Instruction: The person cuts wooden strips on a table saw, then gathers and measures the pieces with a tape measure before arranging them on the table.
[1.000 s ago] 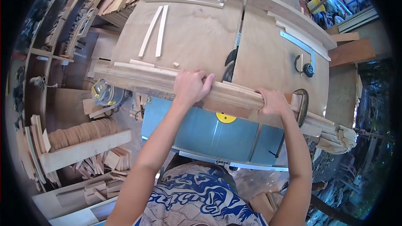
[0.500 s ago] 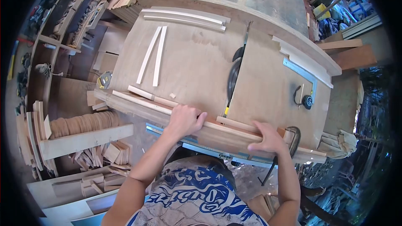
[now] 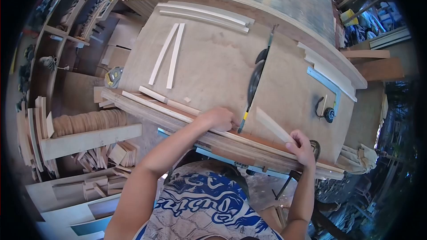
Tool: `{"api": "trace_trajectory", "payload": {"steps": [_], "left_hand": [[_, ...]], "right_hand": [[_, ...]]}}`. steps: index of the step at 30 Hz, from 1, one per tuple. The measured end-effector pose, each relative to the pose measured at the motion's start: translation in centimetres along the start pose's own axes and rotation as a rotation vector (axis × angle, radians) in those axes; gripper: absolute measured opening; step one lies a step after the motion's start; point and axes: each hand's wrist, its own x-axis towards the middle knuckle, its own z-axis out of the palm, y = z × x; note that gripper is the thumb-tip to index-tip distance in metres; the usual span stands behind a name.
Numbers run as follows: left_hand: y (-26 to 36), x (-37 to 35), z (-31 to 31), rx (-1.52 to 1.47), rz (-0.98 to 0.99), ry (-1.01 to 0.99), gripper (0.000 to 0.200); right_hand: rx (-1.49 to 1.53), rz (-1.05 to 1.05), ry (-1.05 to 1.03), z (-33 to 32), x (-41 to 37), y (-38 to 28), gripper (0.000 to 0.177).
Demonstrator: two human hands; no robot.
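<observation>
My right hand [image 3: 303, 147] grips one end of a short pale wood strip [image 3: 274, 125], lifted at a slant over the saw table [image 3: 218, 71]. My left hand [image 3: 218, 119] lies over the long wooden fence [image 3: 147, 106] along the near edge, fingers curled together close to the front of the blade slot. What its fingertips hold, if anything, is hidden. A thin wood strip [image 3: 175, 104] lies along the fence and meets the left hand. The dark circular saw blade [image 3: 254, 82] stands up through the table, just beyond that hand.
Two pale strips [image 3: 171, 58] lie on the left of the table, more along the back rail. A blue metal square [image 3: 331, 86] and a tape measure [image 3: 328, 114] sit at the right. A clamp [image 3: 316, 149] is by my right hand. Shelves [image 3: 66, 40] stand left.
My right hand has picked up the short strip from beside the fence and swung its far end up and away. My left hand has slid right along the fence, nearer the blade.
</observation>
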Motion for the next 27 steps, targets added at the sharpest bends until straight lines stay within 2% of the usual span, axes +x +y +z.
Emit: {"api": "trace_trajectory", "payload": {"steps": [1,3,5,7,9,10,12,13,15,17,19,21,22,23,24,25,26,27], "left_hand": [[0.5,-0.3,-0.3,0.002,-0.005,0.005,0.038],[2.1,-0.5,-1.6,0.175,-0.059,-0.095,0.042],[2.3,-0.4,-1.3,0.236,-0.093,-0.031,0.038],[1.7,-1.0,-2.1,0.299,-0.116,0.030,0.034],[1.4,-1.5,-3.1,0.324,-0.176,0.063,0.028],[1.5,-2.3,-3.8,0.330,-0.174,0.068,0.028],[1.3,-4.9,-5.7,0.343,-0.369,0.067,0.030],[0.1,-5.3,-5.5,0.353,-0.364,0.068,0.030],[-3.1,-5.6,-4.6,0.347,-0.429,0.144,0.032],[-3.6,-6.5,-4.5,0.306,-0.434,0.206,0.034],[-3.5,-7.2,-4.4,0.270,-0.419,0.262,0.037],[-2.7,-8.2,-4.2,0.246,-0.492,0.373,0.040],[-3.0,-8.5,-4.0,0.185,-0.502,0.386,0.040],[-3.1,-8.1,-4.0,0.121,-0.496,0.390,0.040],[-1.4,-8.0,-5.2,0.110,-0.509,0.350,0.037],[-0.2,-8.2,-6.4,0.100,-0.531,0.315,0.034],[-0.6,-7.8,-6.5,0.076,-0.457,0.456,0.031],[-1.4,-7.9,-6.7,0.047,-0.392,0.600,0.028]], "right_hand": [[0.135,-0.004,-0.012,-0.1,0.2,-0.6,0.029],[0.161,-0.013,-0.035,0.3,1.5,-2.1,0.026],[0.183,-0.031,-0.069,1.7,3.7,-4.4,0.025],[0.316,-0.079,-0.126,4.3,6.5,-8.2,0.037],[0.326,-0.129,-0.155,7.7,10.4,-10.5,0.047],[0.363,-0.129,-0.163,9.7,12.8,-11.6,0.046],[0.455,-0.118,-0.146,14.0,18.2,-14.2,0.045],[0.514,-0.105,-0.124,16.2,20.9,-15.4,0.044],[0.451,-0.044,-0.050,20.3,26.5,-17.1,0.045],[0.074,-0.234,0.220,24.3,31.4,-17.2,0.050],[0.103,-0.179,0.148,25.6,32.3,-19.7,0.056],[-0.026,-0.255,0.288,28.8,34.7,-18.2,0.063],[0.070,-0.272,0.185,29.6,34.8,-18.1,0.061],[0.161,-0.279,0.098,28.6,34.8,-17.0,0.059],[0.145,-0.248,0.146,25.0,33.6,-16.7,0.059],[0.055,-0.340,0.150,21.0,31.2,-18.4,0.051],[-0.037,-0.439,0.142,17.7,29.7,-19.5,0.044],[0.039,-0.457,0.269,14.1,29.7,-18.8,0.036]]}}
